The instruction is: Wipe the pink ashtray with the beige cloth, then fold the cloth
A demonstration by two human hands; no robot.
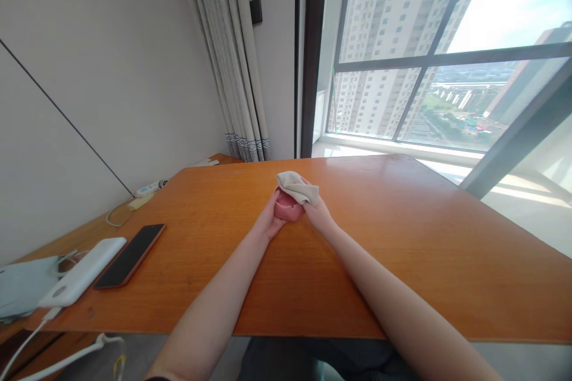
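Over the middle of the wooden table [357, 238], my two hands meet around a small pink object [287, 209]. It has a smooth, rounded body, but its exact kind cannot be made out. My left hand [271, 217] grips it from the left, with fingers wrapped round its side and underside. A pale grey-beige cloth [297, 186] lies folded over its top and right side. My right hand [316, 211] is closed on the cloth at the right, pressing it against the pink object. Part of the right fingers is hidden by the cloth.
A dark phone [130, 256] and a white power bank [83, 272] with a cable lie at the table's left. A light grey pouch [27, 285] is beyond them. A power strip [149, 189] rests by the wall. Large windows [415, 71] stand at the right.
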